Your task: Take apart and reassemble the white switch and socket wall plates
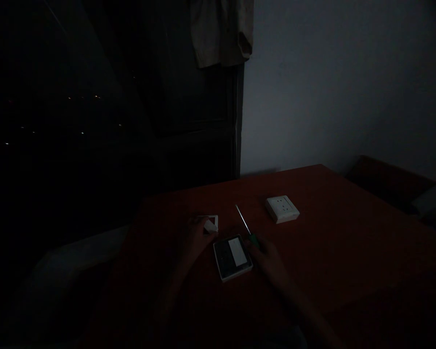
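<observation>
In dim light, my left hand (pixel 196 238) is closed around the edge of a small white plastic piece (pixel 210 226). A thin white square frame (pixel 217 220) lies behind that piece, partly covered by my fingers; whether they touch it I cannot tell. My right hand (pixel 268 258) grips a screwdriver by its green handle (pixel 254 240), with the metal shaft (pixel 243 219) pointing forward and to the left. Between both hands sits a square white-edged box (pixel 221 271), dark inside, with a white rectangular panel (pixel 237 251) in its right half.
A white wall socket (pixel 283 208) on its box rests farther back on the reddish wooden table (pixel 334 232). Behind the table are a pale wall (pixel 312 97), a dark window (pixel 94 116) and a hanging cloth (pixel 220 34). The table's left edge is hard to see.
</observation>
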Tool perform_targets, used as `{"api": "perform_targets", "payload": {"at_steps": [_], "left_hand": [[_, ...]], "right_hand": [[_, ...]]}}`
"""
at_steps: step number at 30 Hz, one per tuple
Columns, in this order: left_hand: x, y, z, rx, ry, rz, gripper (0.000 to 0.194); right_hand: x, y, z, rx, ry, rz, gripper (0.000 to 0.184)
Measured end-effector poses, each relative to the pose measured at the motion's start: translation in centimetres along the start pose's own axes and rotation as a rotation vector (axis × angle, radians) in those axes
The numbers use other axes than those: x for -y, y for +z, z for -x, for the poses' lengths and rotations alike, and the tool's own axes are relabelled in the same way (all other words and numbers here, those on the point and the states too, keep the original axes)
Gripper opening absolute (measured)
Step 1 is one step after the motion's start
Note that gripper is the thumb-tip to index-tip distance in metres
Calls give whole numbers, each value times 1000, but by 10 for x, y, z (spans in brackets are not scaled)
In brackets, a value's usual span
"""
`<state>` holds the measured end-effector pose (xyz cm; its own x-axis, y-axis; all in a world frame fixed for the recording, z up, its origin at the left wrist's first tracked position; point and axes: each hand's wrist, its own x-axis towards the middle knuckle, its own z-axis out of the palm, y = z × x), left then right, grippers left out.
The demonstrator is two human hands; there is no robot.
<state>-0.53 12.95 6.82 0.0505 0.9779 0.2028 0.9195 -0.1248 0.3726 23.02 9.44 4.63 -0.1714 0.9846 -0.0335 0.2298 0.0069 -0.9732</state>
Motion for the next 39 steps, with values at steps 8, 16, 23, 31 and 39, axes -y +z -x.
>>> {"api": "perform_targets", "payload": {"at_steps": [8, 16, 23, 31, 39], "left_hand": [[-1, -4, -2, -23, -40, 42, 45], [-31, -20, 28, 52, 55, 287, 50], [-48, -7, 62, 124, 61, 338, 56], [-43, -2, 70, 130, 30, 370, 58], [-52, -8, 71, 186, 22, 386, 60]], "right_hand": [[0, 0, 0, 10, 8, -24, 31], [0, 0, 0, -3, -1, -33, 29], [-2, 0, -2, -6, -13, -20, 28], [-2, 0, 0, -3, -13, -15, 30], [1, -1, -1, -5, -4, 9, 31]]}}
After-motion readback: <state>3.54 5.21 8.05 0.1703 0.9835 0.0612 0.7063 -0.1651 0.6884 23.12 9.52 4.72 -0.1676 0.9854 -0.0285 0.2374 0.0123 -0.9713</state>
